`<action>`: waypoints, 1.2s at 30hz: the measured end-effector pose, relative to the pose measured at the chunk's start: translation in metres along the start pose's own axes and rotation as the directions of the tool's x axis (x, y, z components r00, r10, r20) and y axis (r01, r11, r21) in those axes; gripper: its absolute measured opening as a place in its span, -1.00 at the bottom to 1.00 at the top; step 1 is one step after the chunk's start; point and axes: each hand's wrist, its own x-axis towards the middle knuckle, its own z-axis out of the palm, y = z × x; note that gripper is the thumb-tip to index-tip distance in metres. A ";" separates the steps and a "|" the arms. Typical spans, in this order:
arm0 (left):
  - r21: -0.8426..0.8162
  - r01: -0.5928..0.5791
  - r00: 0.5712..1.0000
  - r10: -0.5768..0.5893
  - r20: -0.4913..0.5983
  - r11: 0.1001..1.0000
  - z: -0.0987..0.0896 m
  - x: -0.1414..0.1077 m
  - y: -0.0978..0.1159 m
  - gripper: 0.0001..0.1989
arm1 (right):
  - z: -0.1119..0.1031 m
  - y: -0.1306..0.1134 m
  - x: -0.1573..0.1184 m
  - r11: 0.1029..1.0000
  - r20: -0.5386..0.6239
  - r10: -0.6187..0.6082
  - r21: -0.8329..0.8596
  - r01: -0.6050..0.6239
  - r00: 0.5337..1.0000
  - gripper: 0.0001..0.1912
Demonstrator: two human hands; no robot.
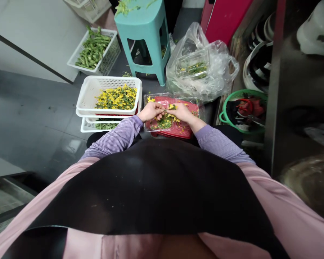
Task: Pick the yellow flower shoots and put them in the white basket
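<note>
My left hand (151,110) and my right hand (180,112) almost meet over a clear plastic clamshell box (148,126), which lies on a red stool or tray (189,133). Yellow-flowered green sprigs (172,118) show at my right fingers, which are closed around them. The left fingers are pinched together at the stem end, where a thin green piece seems to pass between the hands. Inside the box lie loose green stems and yellow blossoms (163,124). Its transparent lid is folded open to the right, partly behind my right hand.
Left of the box stands a white basket (82,99) of yellow-flowered sprigs, stacked on others. Behind are a basket of green stalks (93,50), a turquoise stool (142,30) and a plastic bag (218,79) holding a filled box. A green basin (225,117) stands right.
</note>
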 end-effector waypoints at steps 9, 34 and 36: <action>0.608 -0.031 0.996 0.079 -0.052 0.794 -0.007 0.014 -0.026 -0.81 | -0.006 -0.023 -0.007 0.712 0.107 0.196 0.668 -0.216 0.975 -0.78; -0.548 0.114 0.991 -0.130 0.010 0.829 0.014 0.001 -0.019 -0.83 | 0.015 -0.007 -0.010 0.816 0.125 0.193 0.531 -0.230 0.973 -0.69; -0.560 0.095 0.993 -0.120 -0.009 0.823 0.016 0.000 -0.016 -0.81 | 0.014 -0.010 -0.010 0.772 0.157 0.192 0.586 -0.247 0.969 -0.70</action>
